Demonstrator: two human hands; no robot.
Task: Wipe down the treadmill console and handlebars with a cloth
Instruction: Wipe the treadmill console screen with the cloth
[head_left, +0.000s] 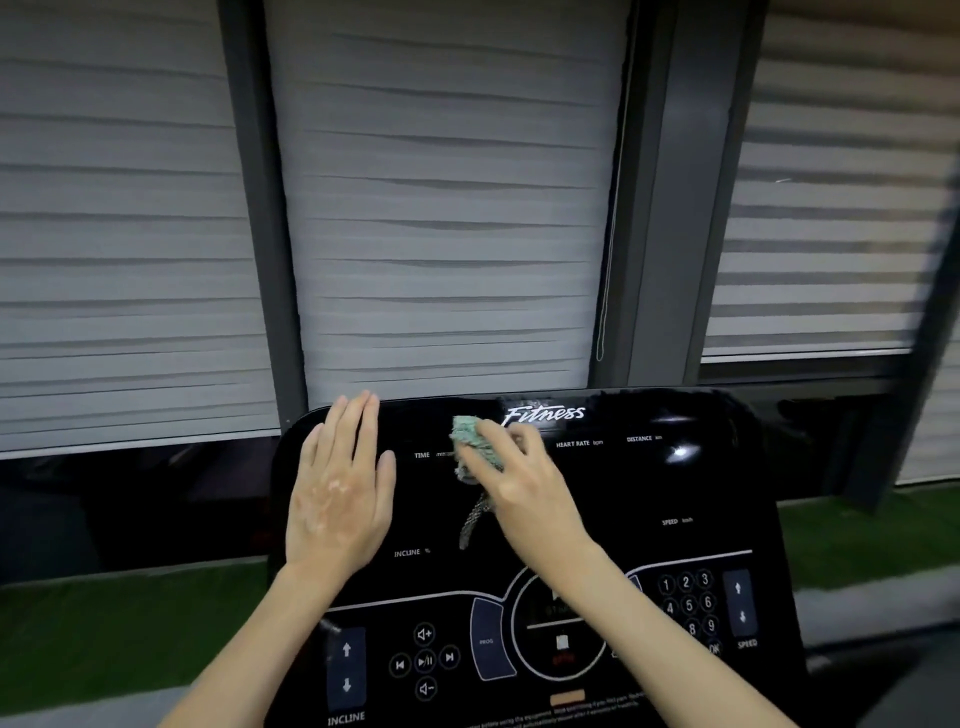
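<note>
Two hands on console (649, 493) near its top edge: left hand (340, 499) flat, fingers straight; right hand (524, 480) grips green cloth (472, 441).

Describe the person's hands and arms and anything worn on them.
The left hand and right hand are bare, with no gloves or rings showing. The left forearm and right forearm are bare down to the bottom edge of the frame, with no sleeve, watch or bracelet in view. A shiny patch of reflected light sits on the back of the left hand.
</note>
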